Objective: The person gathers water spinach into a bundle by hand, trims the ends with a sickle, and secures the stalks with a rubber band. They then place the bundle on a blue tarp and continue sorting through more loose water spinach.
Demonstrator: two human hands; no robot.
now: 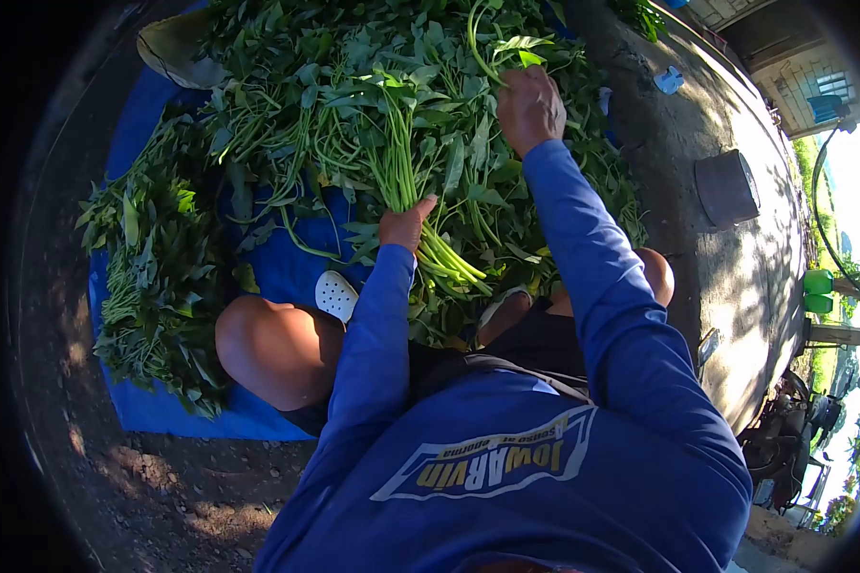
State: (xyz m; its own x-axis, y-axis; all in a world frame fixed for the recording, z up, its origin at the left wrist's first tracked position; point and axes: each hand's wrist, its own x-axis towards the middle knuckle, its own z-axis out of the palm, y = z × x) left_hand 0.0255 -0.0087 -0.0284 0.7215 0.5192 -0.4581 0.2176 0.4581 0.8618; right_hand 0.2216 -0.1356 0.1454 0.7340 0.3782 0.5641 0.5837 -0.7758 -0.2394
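Note:
My left hand (pixel 406 226) is wrapped round a bunch of long green stems (pixel 397 162), leaves at the top and cut ends pointing down to the right. Farther up and to the right, my right hand (pixel 531 107) is closed on a single leafy stem (pixel 475 48) that curves upward from the fingers. Both hands are over a large heap of loose leafy greens (pixel 306 81). Just below my left hand, the bunch's pale stem ends reach over more leaves between my legs.
A blue tarp (pixel 287 250) lies under the greens, with another leafy pile (pixel 153 277) on its left part. A white perforated shoe (pixel 335 295) rests near my knee. Right of the heap, a round container (pixel 727 188) sits on the concrete.

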